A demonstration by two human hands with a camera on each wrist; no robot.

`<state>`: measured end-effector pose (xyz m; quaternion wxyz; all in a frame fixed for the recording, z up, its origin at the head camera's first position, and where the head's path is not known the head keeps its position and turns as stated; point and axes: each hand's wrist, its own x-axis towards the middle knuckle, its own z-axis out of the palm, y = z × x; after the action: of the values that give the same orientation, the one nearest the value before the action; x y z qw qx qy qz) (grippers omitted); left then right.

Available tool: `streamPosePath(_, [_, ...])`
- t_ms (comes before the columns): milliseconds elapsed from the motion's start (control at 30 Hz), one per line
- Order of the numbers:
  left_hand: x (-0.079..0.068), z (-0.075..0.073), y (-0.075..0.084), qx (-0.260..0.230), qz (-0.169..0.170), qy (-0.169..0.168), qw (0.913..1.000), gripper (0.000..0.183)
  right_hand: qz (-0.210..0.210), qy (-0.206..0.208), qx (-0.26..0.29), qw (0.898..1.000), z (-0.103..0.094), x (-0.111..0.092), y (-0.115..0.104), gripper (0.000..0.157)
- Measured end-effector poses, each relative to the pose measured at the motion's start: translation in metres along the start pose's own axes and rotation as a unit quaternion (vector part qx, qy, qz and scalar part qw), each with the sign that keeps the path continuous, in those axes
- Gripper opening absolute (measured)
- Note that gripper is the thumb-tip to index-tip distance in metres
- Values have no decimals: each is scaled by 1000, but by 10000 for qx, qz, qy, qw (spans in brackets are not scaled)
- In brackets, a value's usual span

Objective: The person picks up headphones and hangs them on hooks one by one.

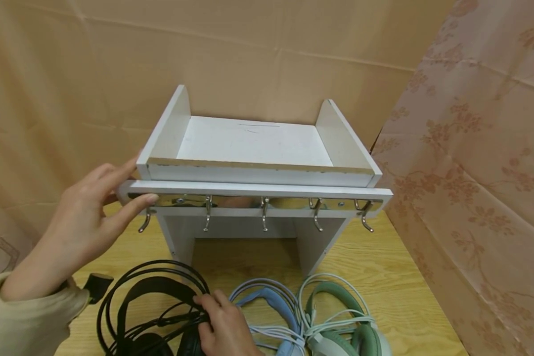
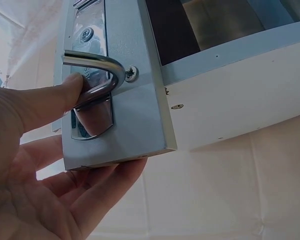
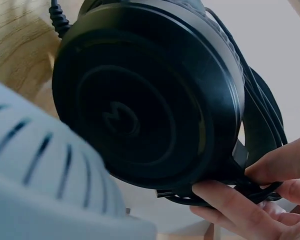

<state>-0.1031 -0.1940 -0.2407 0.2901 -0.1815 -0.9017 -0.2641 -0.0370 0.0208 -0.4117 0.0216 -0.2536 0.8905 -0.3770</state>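
Note:
A white shelf unit (image 1: pixel 253 141) stands on the wooden table, with a chrome hook rail (image 1: pixel 289 201) across its front. My left hand (image 1: pixel 131 190) grips the rail's left end: the thumb presses by the leftmost hook (image 1: pixel 144 222) and the fingers lie round the end. The left wrist view shows that thumb against the hook (image 2: pixel 97 70) and the fingers under the rail's (image 2: pixel 135 120) edge. In front lie black headphones (image 1: pixel 151 301). My right hand (image 1: pixel 209 314) pinches their band and cable beside the ear cup (image 3: pixel 145 95), fingers (image 3: pixel 230 202) curled at its lower right.
Blue headphones (image 1: pixel 267 301) and green headphones (image 1: pixel 342 316) with pale cables lie right of the black pair. Tan cloth hangs behind, and a flowered curtain (image 1: pixel 480 163) closes the right side. A pale blurred object (image 3: pixel 40 175) fills the right wrist view's lower left.

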Motion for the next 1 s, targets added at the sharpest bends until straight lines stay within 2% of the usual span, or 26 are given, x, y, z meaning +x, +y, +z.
streamPosePath(333, [0, 1, 1, -51, -54, 1, 10000, 59, -436, 588, -100, 9973, 0, -2, -2, 42])
streamPosePath(533, [0, 1, -1, 20, -59, 2, 10000, 59, -558, 788, -69, 9953, -1, -2, -2, 43])
streamPosePath(767, [-1, 1, -2, 26, -39, 12, 10000, 58, -830, 1192, -101, 9893, -1, -2, -2, 43])
streamPosePath(1000, [1, 1, -2, 46, 14, 82, 10000, 55, -908, 1500, -229, 9842, 0, -1, -5, 49])
